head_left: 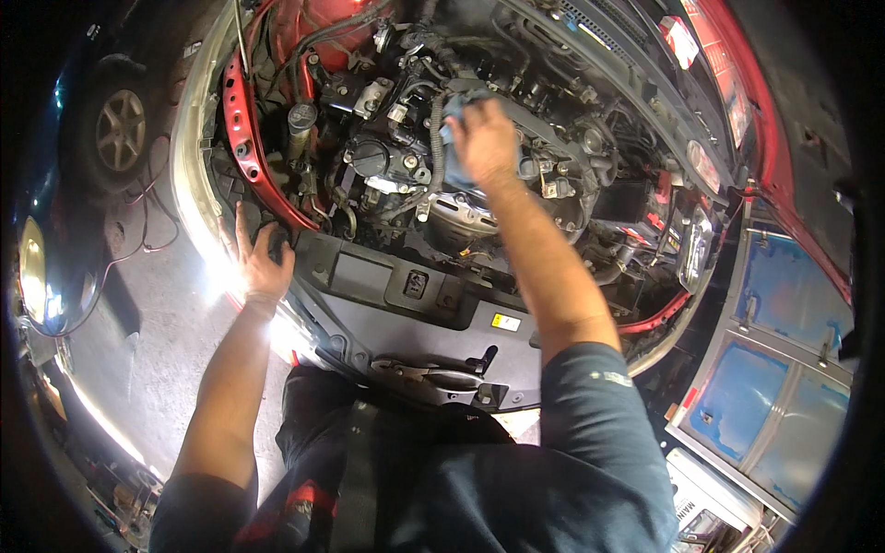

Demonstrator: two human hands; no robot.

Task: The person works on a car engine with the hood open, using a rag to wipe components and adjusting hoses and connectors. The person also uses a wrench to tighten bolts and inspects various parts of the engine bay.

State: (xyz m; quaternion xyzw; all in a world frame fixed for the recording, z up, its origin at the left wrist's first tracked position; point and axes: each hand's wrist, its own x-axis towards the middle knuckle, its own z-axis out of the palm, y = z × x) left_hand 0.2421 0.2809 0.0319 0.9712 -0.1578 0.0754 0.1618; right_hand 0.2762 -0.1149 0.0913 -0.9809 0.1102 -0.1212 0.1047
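Observation:
In the open engine bay, my right hand (486,146) is closed over a blue cloth (460,169) and presses it against the top of the engine (442,226). Parts of the cloth show beside and beyond my fingers, which are slightly blurred. A ribbed black hose (437,138) runs just left of the cloth. My left hand (265,266) rests on the car's front left edge by the headlight (191,152), fingers spread and holding nothing I can see. Black plastic trim (387,286) lies between my arms, in front of the engine.
A red body rail (241,138) curves along the bay's left side. The battery (624,205) sits at the right. Beyond the left edge stands another dark car with a silver wheel (121,130), and a thin cable lies on the floor. A blue-panelled metal frame (742,396) stands at the right.

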